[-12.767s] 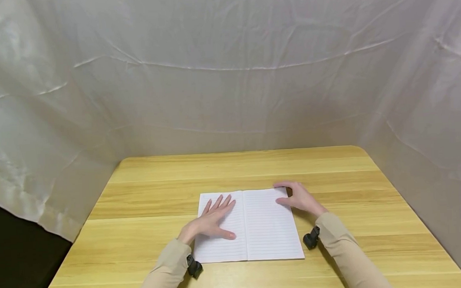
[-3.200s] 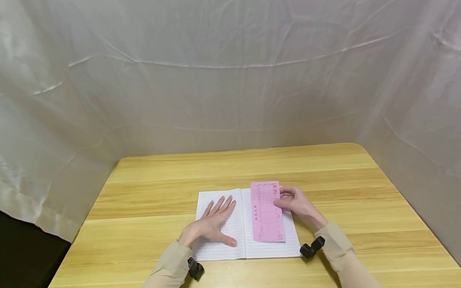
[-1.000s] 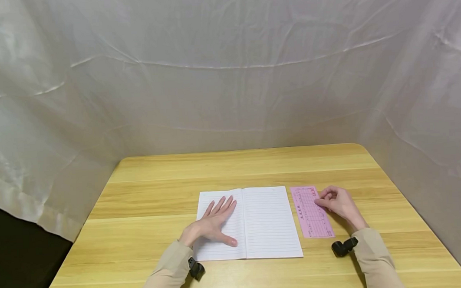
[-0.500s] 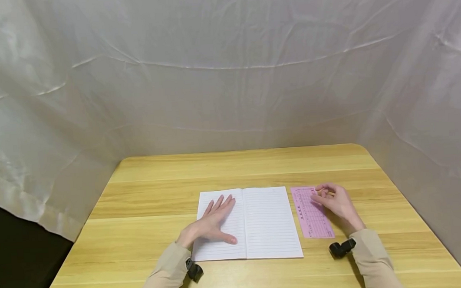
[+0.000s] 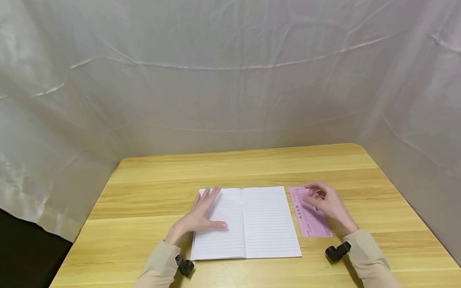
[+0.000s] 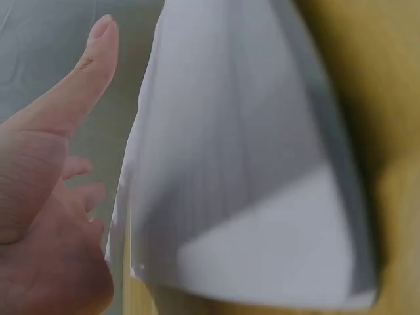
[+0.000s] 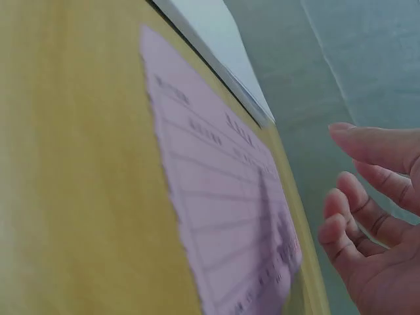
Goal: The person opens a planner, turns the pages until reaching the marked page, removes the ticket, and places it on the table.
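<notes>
A notebook (image 5: pixel 269 226) lies spread on the table, its two ruled white pages bare of writing. Over the left page is my left hand (image 5: pixel 200 216), fingers extended and thumb out to the side; in the left wrist view the thumb and palm (image 6: pixel 39 177) stand apart from the paper. To the right of the notebook lies a pink printed slip (image 5: pixel 312 224) with a grid and red marks. My right hand (image 5: pixel 328 203) hovers above its upper right part, fingers loosely bent and holding nothing. The right wrist view shows these fingertips clear of the slip (image 7: pixel 216 190).
The wooden table (image 5: pixel 231 165) has rounded far corners. Pale grey cloth (image 5: pixel 228 100) hangs behind it and along both sides. A dark area (image 5: pixel 17 251) shows at lower left. Small black cameras sit on both wrists.
My right hand carried the pink slip from over the right page to the table, let go and drew slightly left. My left hand has lifted and shifted left and away.
</notes>
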The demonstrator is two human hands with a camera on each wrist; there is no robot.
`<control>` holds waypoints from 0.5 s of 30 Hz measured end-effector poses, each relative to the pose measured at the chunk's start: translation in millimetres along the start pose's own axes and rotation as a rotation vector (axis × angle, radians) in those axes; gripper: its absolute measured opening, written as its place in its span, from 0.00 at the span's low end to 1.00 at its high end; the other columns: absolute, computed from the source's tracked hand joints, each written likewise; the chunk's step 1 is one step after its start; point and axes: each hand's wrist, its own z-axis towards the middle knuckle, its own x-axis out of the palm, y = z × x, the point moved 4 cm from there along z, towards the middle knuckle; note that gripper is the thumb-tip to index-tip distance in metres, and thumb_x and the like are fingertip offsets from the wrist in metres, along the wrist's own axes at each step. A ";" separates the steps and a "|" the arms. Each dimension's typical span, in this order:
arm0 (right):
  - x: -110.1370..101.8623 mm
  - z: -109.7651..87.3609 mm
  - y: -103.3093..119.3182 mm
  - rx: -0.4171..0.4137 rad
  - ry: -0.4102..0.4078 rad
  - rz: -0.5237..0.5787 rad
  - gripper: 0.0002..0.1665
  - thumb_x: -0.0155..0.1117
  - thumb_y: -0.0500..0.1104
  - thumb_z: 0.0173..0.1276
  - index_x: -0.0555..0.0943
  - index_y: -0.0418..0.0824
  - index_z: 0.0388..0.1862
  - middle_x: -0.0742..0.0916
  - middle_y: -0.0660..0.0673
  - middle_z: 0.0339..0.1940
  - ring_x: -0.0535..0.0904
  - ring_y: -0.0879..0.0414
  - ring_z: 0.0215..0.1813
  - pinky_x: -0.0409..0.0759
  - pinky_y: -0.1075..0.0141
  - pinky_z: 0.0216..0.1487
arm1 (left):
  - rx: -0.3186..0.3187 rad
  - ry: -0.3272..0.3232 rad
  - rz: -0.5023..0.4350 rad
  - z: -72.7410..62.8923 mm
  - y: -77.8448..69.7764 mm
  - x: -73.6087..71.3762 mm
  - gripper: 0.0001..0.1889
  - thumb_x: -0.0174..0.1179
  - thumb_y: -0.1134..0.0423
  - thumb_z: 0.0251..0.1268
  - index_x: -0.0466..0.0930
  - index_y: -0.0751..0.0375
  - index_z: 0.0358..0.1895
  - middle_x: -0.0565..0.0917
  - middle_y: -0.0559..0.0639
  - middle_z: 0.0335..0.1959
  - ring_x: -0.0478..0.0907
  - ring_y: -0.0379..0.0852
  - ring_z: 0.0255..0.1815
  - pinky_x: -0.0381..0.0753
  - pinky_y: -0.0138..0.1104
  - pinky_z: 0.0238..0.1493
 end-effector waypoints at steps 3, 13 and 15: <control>9.0 0.6 5.6 -0.061 0.020 -0.052 0.30 0.73 0.40 0.64 0.76 0.30 0.62 0.85 0.32 0.50 0.81 0.56 0.44 0.81 0.73 0.47 | -0.025 -0.068 -0.011 1.7 6.7 -7.2 0.57 0.73 0.47 0.57 0.45 0.65 0.81 0.49 0.64 0.83 0.35 0.69 0.84 0.28 0.63 0.81; 46.6 -1.4 19.7 -0.230 0.159 -0.170 0.29 0.73 0.41 0.63 0.78 0.32 0.61 0.85 0.33 0.58 0.81 0.36 0.60 0.80 0.43 0.62 | -0.132 -0.164 0.014 10.1 25.3 -21.6 0.48 0.68 0.48 0.64 0.53 0.65 0.80 0.60 0.64 0.80 0.42 0.69 0.83 0.33 0.63 0.82; 52.2 -1.7 21.9 -0.247 0.180 -0.186 0.29 0.74 0.42 0.62 0.79 0.34 0.61 0.84 0.35 0.59 0.79 0.35 0.63 0.77 0.41 0.65 | -0.150 -0.155 0.038 11.0 28.1 -21.9 0.47 0.67 0.47 0.65 0.54 0.65 0.79 0.61 0.65 0.79 0.46 0.69 0.82 0.38 0.63 0.82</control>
